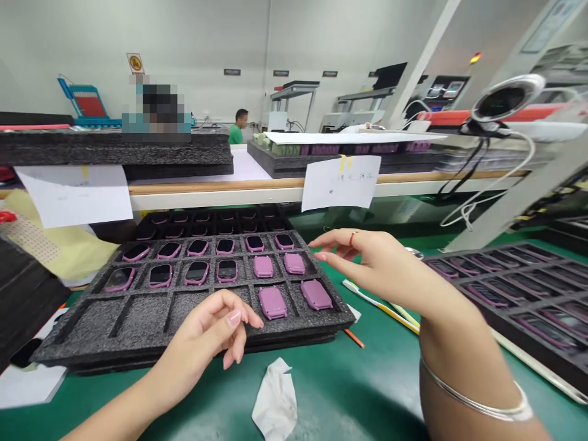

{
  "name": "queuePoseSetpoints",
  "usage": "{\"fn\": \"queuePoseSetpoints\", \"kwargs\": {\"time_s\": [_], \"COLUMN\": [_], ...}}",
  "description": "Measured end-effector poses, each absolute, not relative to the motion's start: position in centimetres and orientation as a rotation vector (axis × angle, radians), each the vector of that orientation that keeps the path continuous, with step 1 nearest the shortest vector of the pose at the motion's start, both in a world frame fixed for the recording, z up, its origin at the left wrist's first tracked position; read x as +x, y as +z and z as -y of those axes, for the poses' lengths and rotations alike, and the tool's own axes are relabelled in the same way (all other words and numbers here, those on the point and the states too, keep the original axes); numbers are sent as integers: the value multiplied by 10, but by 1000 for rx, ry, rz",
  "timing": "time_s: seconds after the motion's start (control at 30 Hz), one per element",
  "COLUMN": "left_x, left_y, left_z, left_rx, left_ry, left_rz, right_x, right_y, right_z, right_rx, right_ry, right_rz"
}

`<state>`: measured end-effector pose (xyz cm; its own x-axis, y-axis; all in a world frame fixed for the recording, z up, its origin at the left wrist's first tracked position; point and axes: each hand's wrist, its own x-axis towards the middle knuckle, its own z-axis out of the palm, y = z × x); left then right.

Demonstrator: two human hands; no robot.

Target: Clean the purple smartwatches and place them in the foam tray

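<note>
Two slack, empty grips: left hand (pixel 212 327), right hand (pixel 373 264) above foam tray (pixel 96 352) (purple watches (pixel 272 302)); tissue (pixel 275 401) near.

We wear a thin red ring (pixel 351 237) on one finger of our right hand (pixel 372 260), and a slim silver bangle (pixel 478 401) circles the arm behind it. Our left hand (pixel 215 324) shows short, rounded nails. Our left forearm (pixel 151 386) and right forearm (pixel 454 343) are bare to the picture's edge.

Electronics assembly factory: foam trays (pixel 321 294) of purple smartwatches (pixel 272 302), long workbenches (pixel 257 195).
</note>
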<state>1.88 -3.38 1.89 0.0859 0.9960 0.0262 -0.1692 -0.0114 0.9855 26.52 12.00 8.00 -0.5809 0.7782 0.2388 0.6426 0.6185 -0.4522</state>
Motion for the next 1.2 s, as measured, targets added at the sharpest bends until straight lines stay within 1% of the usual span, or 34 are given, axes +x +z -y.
{"fn": "queuePoseSetpoints", "kwargs": {"time_s": [0.07,0.17,0.23,0.3,0.43,0.53,0.77,0.9,1.07,1.2], "left_x": [20,21,21,22,23,23,23,23,23,23], "left_y": [18,13,8,1,-9,-13,-19,-22,-25,-27], "left_z": [38,42,42,39,34,33,31,28,26,25], "left_rx": [1419,2159,2606,2785,2914,2934,2964,2991,3020,3044], "left_ry": [1237,1261,1260,1261,1124,1067,1227,1294,1306,1308], "left_rz": [-1136,-1341,-1393,-1443,-1591,-1627,-1600,-1621,-1642,-1652], "right_x": [261,251,242,229,195,163,105,86,59,40], "right_y": [80,74,70,66,63,65,76,90,89,90], "right_z": [-120,-117,-112,-104,-92,-98,-126,-122,-110,-102], "right_rx": [-1110,-998,-902,-805,-631,-587,-562,-533,-424,-441], "right_ry": [394,412,448,480,426,356,175,23,5,-59], "right_rz": [2433,2491,2531,2556,2641,2747,3066,3112,3131,3198]}}
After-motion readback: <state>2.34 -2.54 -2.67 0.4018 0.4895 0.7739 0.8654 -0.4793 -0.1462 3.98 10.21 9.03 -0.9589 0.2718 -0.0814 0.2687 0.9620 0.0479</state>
